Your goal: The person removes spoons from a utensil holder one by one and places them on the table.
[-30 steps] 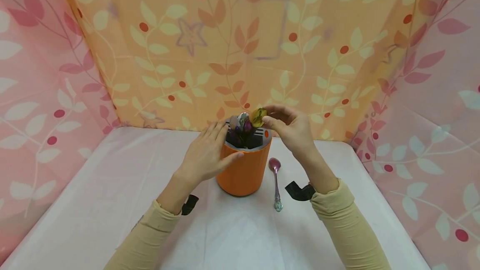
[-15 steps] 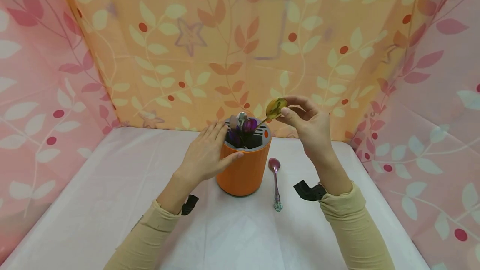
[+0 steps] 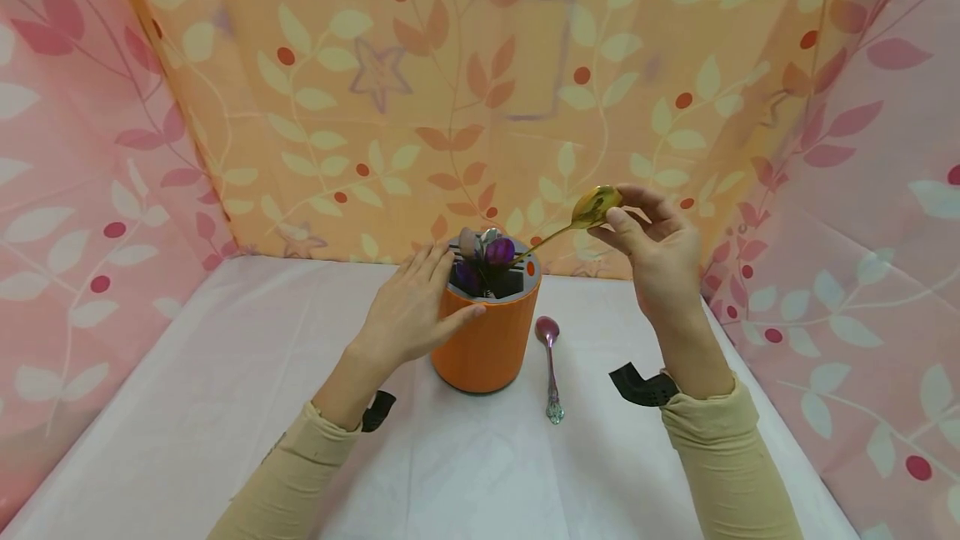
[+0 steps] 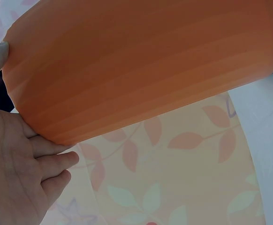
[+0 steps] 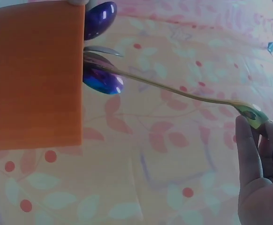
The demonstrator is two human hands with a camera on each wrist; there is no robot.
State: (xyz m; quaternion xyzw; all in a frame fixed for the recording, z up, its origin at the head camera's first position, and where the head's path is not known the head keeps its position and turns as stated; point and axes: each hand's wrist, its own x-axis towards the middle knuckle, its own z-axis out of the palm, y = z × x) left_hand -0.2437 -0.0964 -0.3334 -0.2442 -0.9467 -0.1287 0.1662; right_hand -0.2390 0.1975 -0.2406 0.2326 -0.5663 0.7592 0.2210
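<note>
My right hand (image 3: 660, 248) pinches a gold spoon (image 3: 596, 207) by its bowl, thumb against fingers. The spoon slants up and right out of an orange utensil holder (image 3: 483, 348); the lower end of its handle is hidden there. In the right wrist view its thin handle (image 5: 174, 90) stretches from the holder's rim to my fingertips. My left hand (image 3: 412, 307) lies along the holder's upper left side, fingers straight and thumb stretched across the front. Purple spoons (image 3: 500, 252) and a silver one stand bowl-up in the grey slotted top. The left wrist view shows fingertips (image 4: 64, 164) at the rim.
A pink spoon (image 3: 547, 328) with a greenish handle end lies on the white tablecloth (image 3: 247, 382), right of the holder. Patterned cloth (image 3: 300, 107) walls the table at the back and both sides. Black straps (image 3: 643, 386) sit at the wrists.
My right hand has moved right and slightly up, drawing the gold spoon outward so that most of its handle shows. My left hand and the holder have stayed in place.
</note>
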